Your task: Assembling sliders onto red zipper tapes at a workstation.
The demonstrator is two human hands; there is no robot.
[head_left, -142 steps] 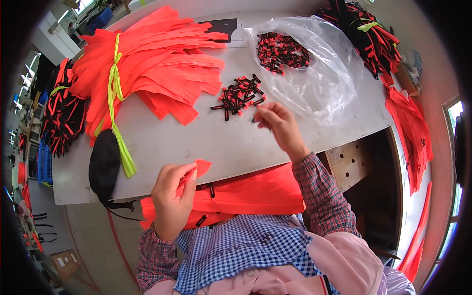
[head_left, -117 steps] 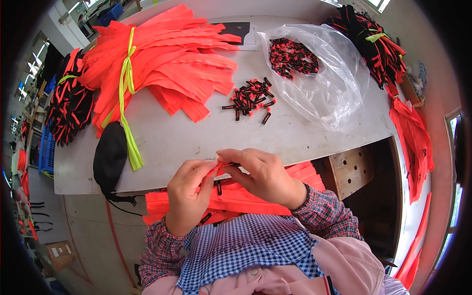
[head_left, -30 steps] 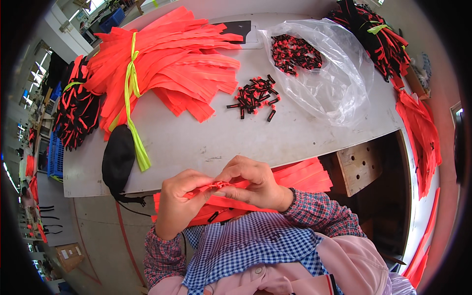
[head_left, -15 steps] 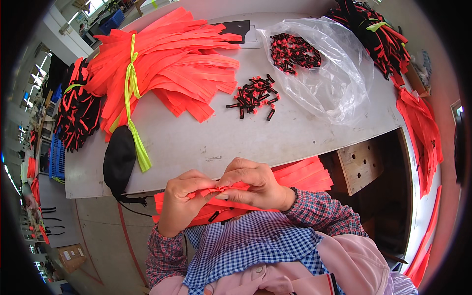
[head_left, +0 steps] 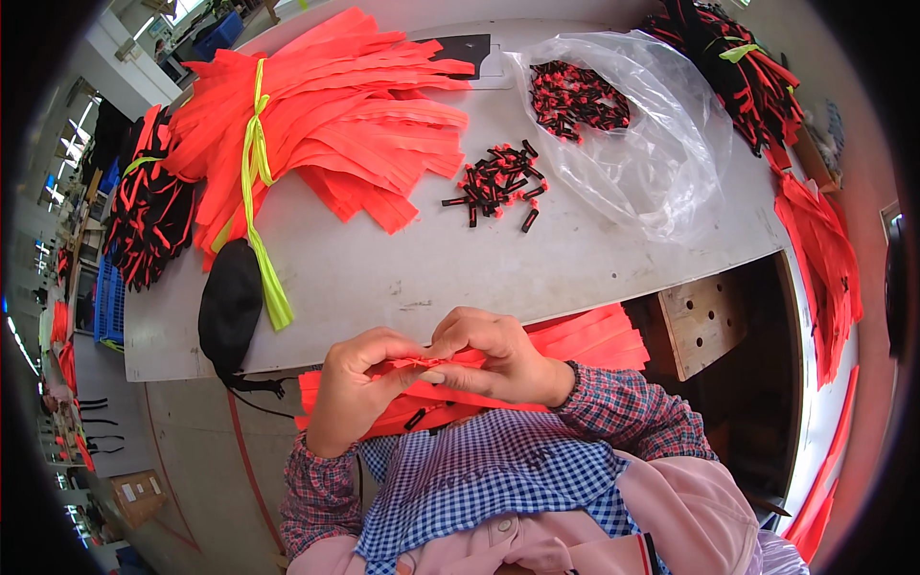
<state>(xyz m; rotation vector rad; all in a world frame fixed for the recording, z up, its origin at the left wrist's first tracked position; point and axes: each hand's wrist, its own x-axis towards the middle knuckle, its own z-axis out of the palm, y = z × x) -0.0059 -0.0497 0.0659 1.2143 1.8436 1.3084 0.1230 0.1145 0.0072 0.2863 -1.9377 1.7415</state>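
Note:
My left hand point(head_left: 356, 385) and my right hand point(head_left: 498, 356) meet in front of my body, near the table's front edge. Both pinch the end of a coral-red zipper strip point(head_left: 414, 363) between thumb and fingertips; the fingers partly hide it. Beneath my hands, across my lap, lie more coral-red strips point(head_left: 592, 343). A small black zipper pull point(head_left: 415, 419) shows on the strip below my left hand. On the table beyond, a loose heap of black-and-red zipper pulls point(head_left: 498, 182) lies beside a clear plastic bag point(head_left: 661, 182) holding many more.
A large coral-red bundle point(head_left: 326, 125), tied with a yellow-green band point(head_left: 257, 168), covers the table's left. Black-and-red bundles point(head_left: 149, 216) lie at both sides. A black pouch-like thing point(head_left: 231, 307) hangs over the front edge. A wooden board with holes point(head_left: 702, 326) stands in the opening at right.
Both hands stay in nearly the same place, with the fingertips shifting slightly on the strip. The rest of the view has moved only a little, as my head turned.

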